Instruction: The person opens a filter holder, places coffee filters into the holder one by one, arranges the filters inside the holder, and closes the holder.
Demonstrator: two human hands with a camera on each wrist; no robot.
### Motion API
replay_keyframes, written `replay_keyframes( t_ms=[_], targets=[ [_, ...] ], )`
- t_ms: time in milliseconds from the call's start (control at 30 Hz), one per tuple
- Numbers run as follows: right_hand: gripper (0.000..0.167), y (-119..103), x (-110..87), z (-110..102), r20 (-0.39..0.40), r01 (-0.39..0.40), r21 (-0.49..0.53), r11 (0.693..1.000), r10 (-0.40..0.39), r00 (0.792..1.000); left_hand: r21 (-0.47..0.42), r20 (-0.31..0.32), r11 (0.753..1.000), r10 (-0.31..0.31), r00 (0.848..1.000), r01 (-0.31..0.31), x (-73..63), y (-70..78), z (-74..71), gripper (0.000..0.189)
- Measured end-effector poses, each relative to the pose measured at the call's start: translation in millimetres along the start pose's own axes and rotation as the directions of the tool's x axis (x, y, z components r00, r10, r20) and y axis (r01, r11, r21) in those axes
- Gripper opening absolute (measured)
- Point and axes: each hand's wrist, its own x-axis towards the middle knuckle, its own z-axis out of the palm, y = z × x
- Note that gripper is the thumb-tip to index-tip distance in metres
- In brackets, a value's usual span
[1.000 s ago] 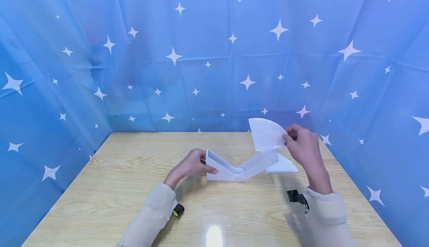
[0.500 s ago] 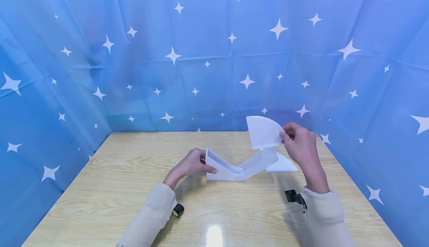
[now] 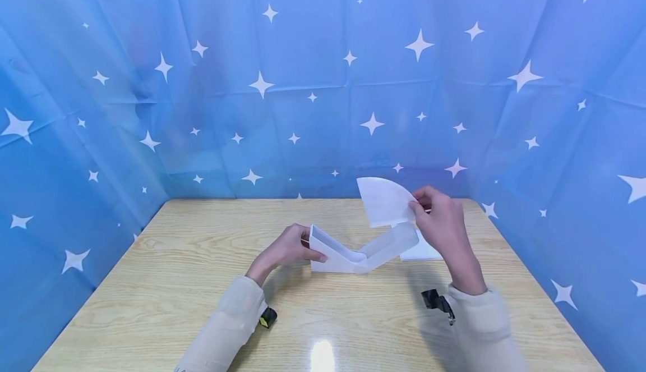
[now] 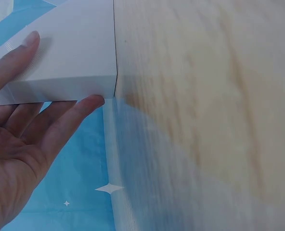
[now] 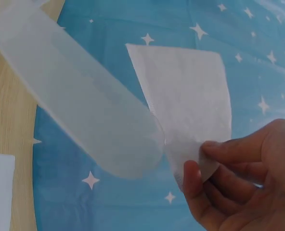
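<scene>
A white box-shaped holder (image 3: 335, 257) stands on the table with its translucent lid (image 3: 391, 244) swung out to the right. My left hand (image 3: 287, 246) grips the holder's left end; in the left wrist view the thumb lies on one face of the holder (image 4: 75, 43) and the fingers under another. Above the lid's end, my right hand (image 3: 441, 220) pinches a fan-shaped white paper, apparently a coffee filter (image 3: 384, 202), by its right edge. The right wrist view shows the lid (image 5: 84, 106) overlapping the filter's (image 5: 186, 91) left edge; whether they touch I cannot tell.
More folded white filter paper (image 3: 421, 250) lies on the wooden table (image 3: 202, 237) behind the lid, partly hidden by lid and right hand. A blue star-patterned curtain (image 3: 313, 114) encloses the table's back and sides.
My right hand has carried the coffee filter leftward, over the lid's end, and now covers part of the papers behind. The left hand and holder have stayed in place.
</scene>
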Motion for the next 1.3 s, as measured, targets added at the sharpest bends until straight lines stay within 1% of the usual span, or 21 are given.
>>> replay_keyframes(
  t_ms=[300, 567, 933, 1067, 1300],
  targets=[
    [0.011, -8.9, -2.2, 12.9, 0.051, 0.031, 0.011, 0.999, -0.031, 0.998, -0.011, 0.005, 1.0, -0.005, 1.0, 0.005, 0.0, -0.4, 0.1, 0.036],
    [0.01, -17.4, -5.5, 25.7, 0.092, 0.063, 0.008, 0.998, -0.064, 0.994, -0.013, 0.005, 1.0, 0.002, 1.0, -0.002, 0.1, -0.6, 0.3, 0.037],
    [0.007, -22.8, -10.0, 46.1, 0.126, 0.135, -0.007, 0.991, -0.133, 0.983, -0.011, 0.006, 1.0, 0.011, 1.0, -0.011, 1.0, -1.3, 0.8, 0.035],
    [0.006, -25.1, -11.4, 50.8, 0.135, 0.148, -0.009, 0.989, -0.145, 0.98, -0.01, 0.005, 1.0, 0.011, 1.0, -0.011, 1.2, -1.4, 0.5, 0.033],
    [0.005, -28.7, -12.8, 56.7, 0.169, 0.149, -0.016, 0.989, -0.144, 0.975, -0.004, 0.011, 1.0, 0.011, 1.0, -0.011, 0.6, -1.4, -0.5, 0.031]
  ],
)
